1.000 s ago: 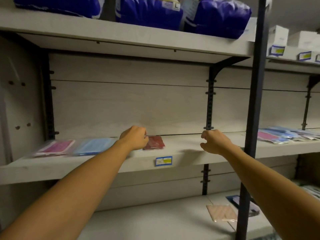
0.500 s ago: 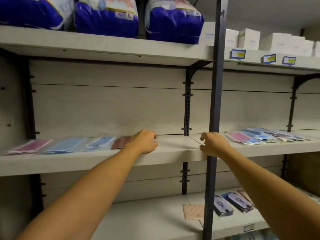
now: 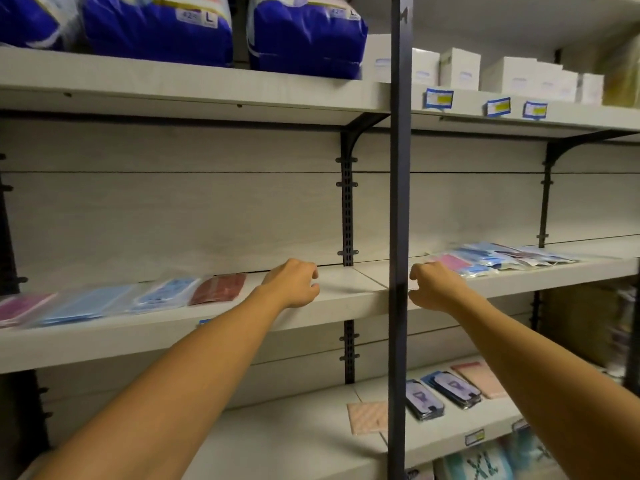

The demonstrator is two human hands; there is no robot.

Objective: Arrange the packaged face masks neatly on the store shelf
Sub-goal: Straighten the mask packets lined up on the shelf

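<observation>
Left hand (image 3: 293, 284) has left the red mask pack (image 3: 218, 288); both hands loosely curled, empty.

Counting what's in front of me: four mask packs (image 3: 138, 299) lined up left on the middle shelf (image 3: 346, 292), three blue bags (image 3: 304, 32) up top, three price tags (image 3: 498, 106) (the messy right pile (image 3: 498, 259) is uncountable).

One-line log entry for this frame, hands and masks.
left hand: empty, right of red mask pack | right hand: empty, left of unsorted mask pile | row on middle shelf: four packs
</observation>
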